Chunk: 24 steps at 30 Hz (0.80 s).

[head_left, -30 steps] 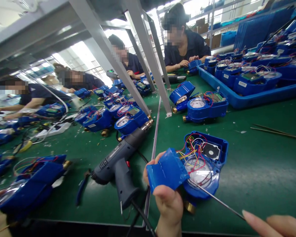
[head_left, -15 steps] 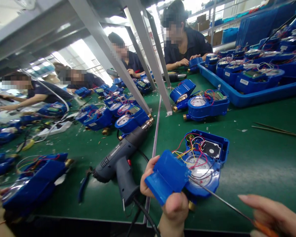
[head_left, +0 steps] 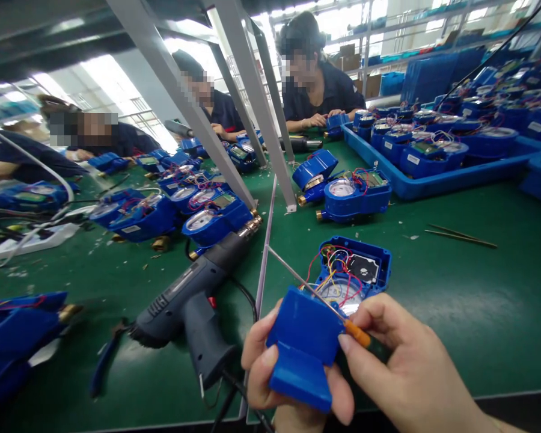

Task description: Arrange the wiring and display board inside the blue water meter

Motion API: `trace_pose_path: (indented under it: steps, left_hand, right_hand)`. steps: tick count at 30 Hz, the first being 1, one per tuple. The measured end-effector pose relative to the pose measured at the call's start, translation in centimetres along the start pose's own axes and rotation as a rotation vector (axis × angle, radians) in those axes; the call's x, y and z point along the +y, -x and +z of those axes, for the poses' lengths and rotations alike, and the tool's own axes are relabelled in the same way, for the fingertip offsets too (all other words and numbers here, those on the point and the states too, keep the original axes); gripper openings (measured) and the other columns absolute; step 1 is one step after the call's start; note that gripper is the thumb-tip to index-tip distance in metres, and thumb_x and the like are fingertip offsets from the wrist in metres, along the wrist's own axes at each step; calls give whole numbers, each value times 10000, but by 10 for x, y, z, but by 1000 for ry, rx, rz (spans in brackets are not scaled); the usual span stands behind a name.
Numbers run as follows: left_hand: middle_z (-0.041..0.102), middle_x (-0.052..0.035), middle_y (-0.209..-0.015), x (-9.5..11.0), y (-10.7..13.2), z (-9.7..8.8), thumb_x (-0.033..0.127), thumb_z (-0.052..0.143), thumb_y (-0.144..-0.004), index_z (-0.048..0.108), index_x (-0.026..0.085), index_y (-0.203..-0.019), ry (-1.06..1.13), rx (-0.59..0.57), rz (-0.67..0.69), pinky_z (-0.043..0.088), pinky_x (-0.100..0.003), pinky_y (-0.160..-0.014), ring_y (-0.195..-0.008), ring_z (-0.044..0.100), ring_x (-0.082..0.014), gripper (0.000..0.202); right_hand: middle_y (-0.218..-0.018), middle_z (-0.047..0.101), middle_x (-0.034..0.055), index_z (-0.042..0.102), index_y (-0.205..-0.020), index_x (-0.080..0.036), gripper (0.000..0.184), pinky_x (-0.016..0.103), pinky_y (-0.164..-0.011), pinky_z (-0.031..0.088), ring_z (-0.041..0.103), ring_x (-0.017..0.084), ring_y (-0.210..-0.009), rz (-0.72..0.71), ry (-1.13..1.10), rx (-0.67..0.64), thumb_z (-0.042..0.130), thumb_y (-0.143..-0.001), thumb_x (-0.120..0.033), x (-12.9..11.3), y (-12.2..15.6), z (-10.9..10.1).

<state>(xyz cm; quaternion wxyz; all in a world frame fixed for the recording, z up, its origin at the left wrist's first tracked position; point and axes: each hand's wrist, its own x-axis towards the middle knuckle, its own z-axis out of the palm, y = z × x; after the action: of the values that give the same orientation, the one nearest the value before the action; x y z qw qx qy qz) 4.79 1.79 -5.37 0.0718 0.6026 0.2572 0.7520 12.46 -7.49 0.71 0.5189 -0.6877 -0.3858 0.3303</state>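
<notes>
My left hand [head_left: 261, 373] grips a blue plastic cover [head_left: 304, 328] made of two panels meeting at an angle, with fingers on its left edge and beneath it. In my right hand [head_left: 406, 361] is a screwdriver [head_left: 357, 332] with an orange handle, held between thumb and fingers at the cover's right edge. Its thin metal shaft slants up and left across the cover's top corner. Just behind both hands lies an open blue water meter [head_left: 383, 264] with red, yellow and white wires over its round dial; the cover and my right hand hide its lower part.
A dark heat gun [head_left: 202, 294] lies to the left, with pliers [head_left: 106, 361] beside it. Further back are several blue meters [head_left: 358, 201], a blue tray [head_left: 415, 189] full of them, and thin metal rods [head_left: 462, 236]. Metal posts [head_left: 270, 120] rise mid-table. Several co-workers [head_left: 320, 90] sit opposite.
My right hand has come left to the cover, and the screwdriver now points up and left across it. My left hand's hold on the cover has shifted. The view has swung right.
</notes>
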Motion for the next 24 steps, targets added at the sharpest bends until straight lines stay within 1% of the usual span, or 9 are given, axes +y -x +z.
trace_pose_path:
  steps: [4, 7, 8, 10, 14, 18, 20, 22, 24]
  left_hand:
    - [580, -29, -1106, 8, 1, -4, 704, 605, -655, 461, 267, -986, 19, 47, -22, 552, -371, -754, -897, 600, -210, 567]
    - [588, -30, -1100, 10, 3, -8, 538, 606, -769, 471, 249, -944, 79, 56, -49, 540, -364, -771, -889, 600, -196, 364]
    - [588, -30, -1095, 10, 3, -8, 483, 571, -812, 474, 240, -928, 104, 55, -38, 539, -357, -767, -884, 603, -191, 286]
    - [587, -27, -1083, 11, 1, -7, 442, 503, -859, 472, 228, -884, 160, 49, 0, 540, -337, -744, -867, 606, -180, 218]
    - [589, -2, -1075, 10, -4, -5, 358, 470, -875, 427, 214, -743, 186, 38, 71, 539, -281, -707, -836, 601, -138, 200]
    - [593, 0, -1026, 9, -5, -4, 348, 440, -871, 349, 195, -620, 144, 31, 110, 541, -267, -665, -816, 601, -131, 308]
    - [588, 9, -1005, 10, -6, -3, 320, 468, -850, 327, 193, -607, 123, 40, 113, 542, -263, -645, -777, 598, -125, 308]
    - [581, 19, -986, 12, -7, -2, 309, 505, -829, 337, 199, -627, 100, 50, 92, 541, -263, -633, -743, 590, -123, 286]
    - [564, 26, -952, 13, -7, -2, 342, 532, -816, 352, 212, -667, 81, 77, 64, 535, -263, -622, -718, 576, -126, 267]
  right_hand:
    - [-719, 647, -11, 514, -784, -214, 48, 253, -620, 463, 633, 159, -677, -13, 85, 31, 502, -809, -254, -3, 0, -2]
    - [-704, 642, -26, 495, -794, -218, 13, 234, -566, 434, 620, 146, -641, -35, 162, 13, 487, -790, -228, -6, 0, -4]
    - [-691, 637, -34, 483, -794, -222, 11, 231, -551, 423, 611, 141, -620, -22, 185, 5, 481, -783, -222, -9, 0, -5]
    - [-646, 615, -51, 457, -790, -229, 30, 229, -528, 405, 586, 136, -569, 27, 226, -4, 471, -768, -214, -13, -1, -6]
    - [-595, 553, -55, 414, -798, -240, 70, 216, -466, 361, 564, 144, -529, 69, 281, -11, 463, -752, -216, -21, -1, -6]
    - [-609, 513, -58, 385, -819, -242, 103, 208, -383, 287, 500, 113, -401, 116, 297, -12, 461, -751, -229, -26, -3, -6]
    - [-627, 516, -56, 380, -824, -241, 111, 212, -373, 282, 463, 99, -365, 103, 325, -4, 456, -745, -228, -26, -3, -5]
    - [-623, 521, -54, 381, -824, -240, 113, 215, -399, 316, 489, 112, -401, 50, 369, 25, 444, -734, -216, -26, -3, -5]
    - [-613, 527, -52, 383, -821, -241, 114, 219, -427, 346, 535, 134, -466, -4, 402, 59, 431, -725, -205, -25, -3, -4]
